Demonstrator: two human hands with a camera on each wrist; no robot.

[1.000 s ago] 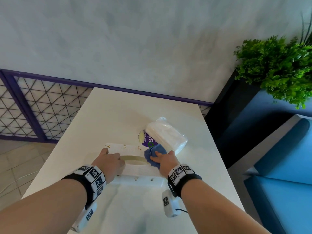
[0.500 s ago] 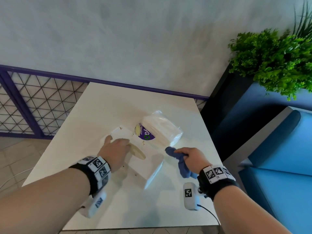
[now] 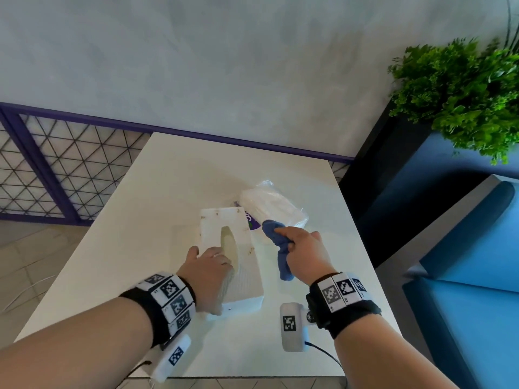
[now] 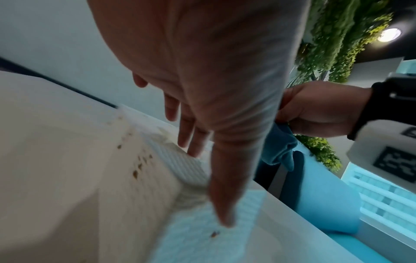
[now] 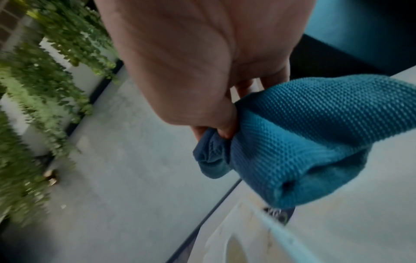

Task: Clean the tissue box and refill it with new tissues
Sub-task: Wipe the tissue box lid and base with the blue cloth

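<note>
A white tissue box [image 3: 222, 220] with brown specks and an oval slot lies lengthwise on the table, and it also shows in the left wrist view [image 4: 144, 178]. My left hand [image 3: 210, 259] rests flat on the box's near left part, fingers straight, thumb down the near side [image 4: 216, 188]. Just right of the box, my right hand [image 3: 289, 240] grips a bunched blue cloth [image 3: 276, 240], held slightly above the table; the cloth [image 5: 292, 142] hangs from that fist [image 5: 225, 131]. A clear-wrapped pack of white tissues [image 3: 272, 204] lies behind the cloth, against the box's far right corner.
The white table [image 3: 168, 192] ends at a grey wall. A purple-framed mesh railing [image 3: 42, 169] stands left. A black planter [image 3: 379, 192] with a green plant [image 3: 463, 94] and a blue seat [image 3: 463, 276] lie to the right.
My left hand has turned the box from crosswise to lengthwise. The right hand lifted the cloth off the box top, swung right, and now holds it by the box's right edge.
</note>
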